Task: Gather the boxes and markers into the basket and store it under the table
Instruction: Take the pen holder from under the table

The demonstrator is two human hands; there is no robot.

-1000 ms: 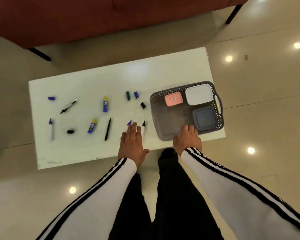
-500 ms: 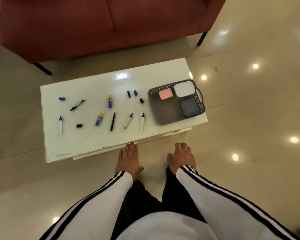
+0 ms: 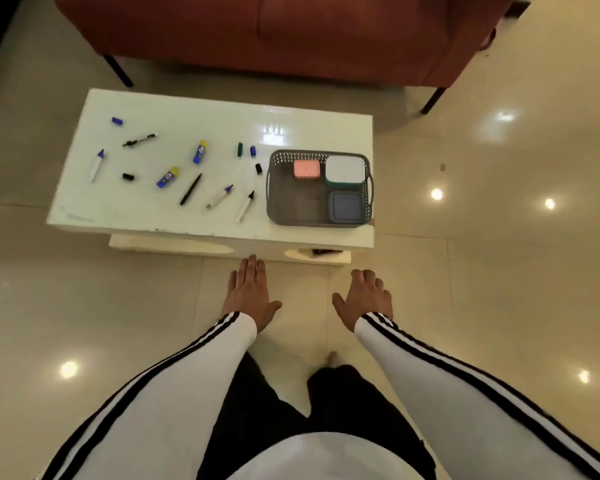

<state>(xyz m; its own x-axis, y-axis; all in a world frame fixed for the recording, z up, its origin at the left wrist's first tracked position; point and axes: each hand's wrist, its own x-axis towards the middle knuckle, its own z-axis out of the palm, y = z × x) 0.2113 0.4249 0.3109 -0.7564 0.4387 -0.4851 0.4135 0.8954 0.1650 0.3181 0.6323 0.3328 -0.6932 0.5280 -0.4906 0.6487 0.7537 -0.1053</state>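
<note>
A grey basket (image 3: 291,206) sits on the right end of the white table (image 3: 174,109). Inside it lie a pink box (image 3: 306,169), a white box (image 3: 344,169) and a dark blue box (image 3: 347,207). Several markers, caps and two blue-yellow tubes are scattered over the table's left and middle, among them a black marker (image 3: 190,194), a blue-tipped marker (image 3: 219,196) and a black-tipped marker (image 3: 245,206). My left hand (image 3: 250,292) and my right hand (image 3: 364,297) hover empty, palms down, in front of the table's near edge, fingers relaxed.
A red sofa (image 3: 274,32) on dark legs stands behind the table. A lower shelf (image 3: 174,244) shows beneath the tabletop's front edge. Glossy tiled floor (image 3: 499,271) surrounds the table. My dark trousers fill the bottom of the view.
Both hands have come off the table and basket edge and drawn back toward me. The view has pulled away, so the table looks farther off and the shelf below shows.
</note>
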